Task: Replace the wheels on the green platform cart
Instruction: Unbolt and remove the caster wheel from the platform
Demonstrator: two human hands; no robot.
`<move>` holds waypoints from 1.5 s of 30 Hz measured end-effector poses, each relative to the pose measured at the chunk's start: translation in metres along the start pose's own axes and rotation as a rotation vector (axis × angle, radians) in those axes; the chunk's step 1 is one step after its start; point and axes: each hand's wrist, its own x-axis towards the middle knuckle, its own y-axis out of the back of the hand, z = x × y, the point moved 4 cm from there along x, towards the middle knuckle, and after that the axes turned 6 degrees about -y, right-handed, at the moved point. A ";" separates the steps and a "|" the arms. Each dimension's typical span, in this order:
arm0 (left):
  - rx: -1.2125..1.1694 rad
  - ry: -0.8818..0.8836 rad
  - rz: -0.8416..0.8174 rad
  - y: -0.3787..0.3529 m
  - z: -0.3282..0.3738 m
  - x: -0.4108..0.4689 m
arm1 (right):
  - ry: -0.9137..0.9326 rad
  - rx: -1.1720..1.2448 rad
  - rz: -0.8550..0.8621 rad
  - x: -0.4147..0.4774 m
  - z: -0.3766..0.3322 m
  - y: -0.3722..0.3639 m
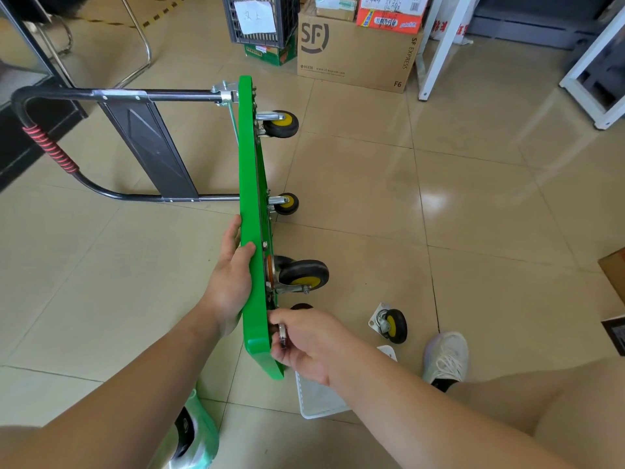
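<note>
The green platform cart (248,184) stands on its side on the tiled floor, its black handle (101,96) folded out to the left. Three black-and-yellow wheels stick out to the right: a far one (280,124), a middle one (286,203) and a near one (304,276). My left hand (231,282) grips the cart's upper edge, thumb over the rim. My right hand (306,341) pinches a small metal part (282,335) at the cart's near underside. A black wheel edge (301,306) peeks out above that hand. A loose caster (392,324) lies on the floor to the right.
A white tray (318,397) lies on the floor under my right forearm. My shoes (446,357) sit at either side of the cart. Cardboard boxes (355,52), a dark crate (260,18) and white frame legs (439,49) stand at the back. A chair frame is at far left.
</note>
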 end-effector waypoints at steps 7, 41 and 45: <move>0.034 -0.014 -0.005 0.001 0.001 -0.001 | 0.088 0.090 -0.081 -0.005 0.002 0.010; 0.011 -0.014 -0.003 0.002 -0.001 0.003 | 0.320 -0.081 -0.090 -0.007 0.006 0.019; 0.017 -0.004 0.003 0.003 -0.002 0.004 | 0.281 -0.029 -0.153 -0.004 0.006 0.017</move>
